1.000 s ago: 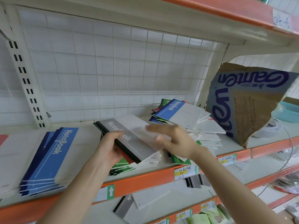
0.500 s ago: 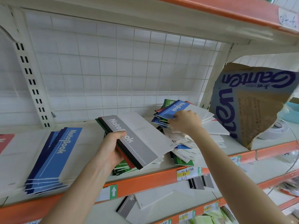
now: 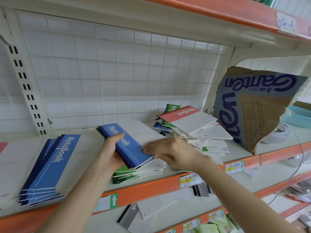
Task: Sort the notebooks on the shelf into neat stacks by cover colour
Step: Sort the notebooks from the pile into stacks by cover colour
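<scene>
My left hand [image 3: 109, 150] grips a small bundle of notebooks, a blue-covered notebook [image 3: 129, 147] lying on top of it, above the shelf [image 3: 151, 185]. My right hand [image 3: 170, 152] is blurred, its fingers spread at the bundle's right edge, touching the blue notebook. A stack of blue notebooks [image 3: 48, 167] lies at the left. A messy pile [image 3: 193, 130] with a red notebook on top sits at the right. Green notebooks [image 3: 124, 174] lie under the held bundle.
A torn cardboard sheet [image 3: 255, 106] leans at the shelf's right end. A red cover [image 3: 3, 147] shows at the far left. A white wire grid [image 3: 117, 78] backs the shelf. Grey notebooks [image 3: 129, 216] lie on the shelf below. An upper shelf hangs close overhead.
My right hand took the blue notebook from the right pile and brought it left onto the bundle in my left hand. A red notebook now tops the right pile.
</scene>
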`<state>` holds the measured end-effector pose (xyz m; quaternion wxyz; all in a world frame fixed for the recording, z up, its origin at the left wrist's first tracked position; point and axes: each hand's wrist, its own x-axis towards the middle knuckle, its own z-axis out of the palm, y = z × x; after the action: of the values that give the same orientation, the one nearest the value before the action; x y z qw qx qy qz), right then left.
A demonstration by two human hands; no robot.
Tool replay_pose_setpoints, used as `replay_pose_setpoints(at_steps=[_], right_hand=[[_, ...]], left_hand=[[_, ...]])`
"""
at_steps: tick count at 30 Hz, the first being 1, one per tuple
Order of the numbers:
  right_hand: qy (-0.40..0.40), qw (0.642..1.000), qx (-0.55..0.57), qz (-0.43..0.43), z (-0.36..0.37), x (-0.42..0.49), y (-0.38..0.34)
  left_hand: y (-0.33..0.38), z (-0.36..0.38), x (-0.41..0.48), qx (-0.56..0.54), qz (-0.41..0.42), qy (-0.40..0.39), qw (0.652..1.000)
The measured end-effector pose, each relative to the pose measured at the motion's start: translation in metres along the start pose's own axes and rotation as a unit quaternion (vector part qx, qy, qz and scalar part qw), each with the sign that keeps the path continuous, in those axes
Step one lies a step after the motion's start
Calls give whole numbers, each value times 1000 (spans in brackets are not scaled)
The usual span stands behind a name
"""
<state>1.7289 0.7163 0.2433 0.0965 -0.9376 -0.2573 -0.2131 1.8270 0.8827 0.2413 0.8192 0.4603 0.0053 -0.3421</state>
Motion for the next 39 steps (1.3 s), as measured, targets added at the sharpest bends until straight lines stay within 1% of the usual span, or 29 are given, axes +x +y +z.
replay_pose_setpoints(at_steps=[1,3,4,5,6,7,8,9,10,11,13,16,18,21,24,28,32,34,36,37,39], right_hand=[[-8,1000,27,-2,2,0,-3],[-24,997,67,44,-2,0,-2],[-7,995,64,82,-6,2,3],[26,990,37,133,-10,3,10],[56,978,-9,202,-16,5,19],[55,955,-56,285,-22,7,29],[33,925,-89,367,-27,9,39],[-1,896,-109,430,-29,10,49],[-41,875,-125,466,-28,9,58],[-70,863,-143,480,-27,8,64],[-79,854,-172,485,-25,7,70],[-78,853,-183,482,-29,8,69],[-85,851,-177,487,-34,8,68],[-72,850,-159,497,-39,5,68],[-96,844,-216,482,-36,8,63],[-125,837,-310,433,-27,10,55],[-124,831,-315,442,-29,8,51],[-109,841,-308,432,-35,3,43],[-87,869,-282,398,-37,-3,34],[-61,895,-250,363,-35,-8,31],[6,953,-156,261,-27,-17,21]], left_hand=[[-1,-2,0,15,1,1,1000],[-3,-6,-1,40,3,6,999],[-3,-7,-2,48,6,8,999],[-2,-8,-3,53,8,11,998],[-2,-8,-3,57,11,12,998],[-2,-8,-4,58,14,13,998],[-2,-8,-4,58,17,13,998],[-2,-8,-5,57,19,13,998],[-2,-8,-6,56,20,13,998],[-2,-9,-6,56,20,13,998],[-2,-9,-8,58,19,11,998],[-2,-10,-10,61,19,7,998],[-2,-10,-10,62,19,7,998],[-2,-8,-10,62,22,7,998],[-2,-6,-12,60,21,-2,998],[-3,-5,-15,58,23,-7,998],[-1,-8,-17,56,16,-5,998],[1,-8,-17,52,15,-4,999],[2,-8,-15,42,11,-3,999],[3,-7,-15,39,9,-4,999],[2,-4,-14,44,8,-13,999]])
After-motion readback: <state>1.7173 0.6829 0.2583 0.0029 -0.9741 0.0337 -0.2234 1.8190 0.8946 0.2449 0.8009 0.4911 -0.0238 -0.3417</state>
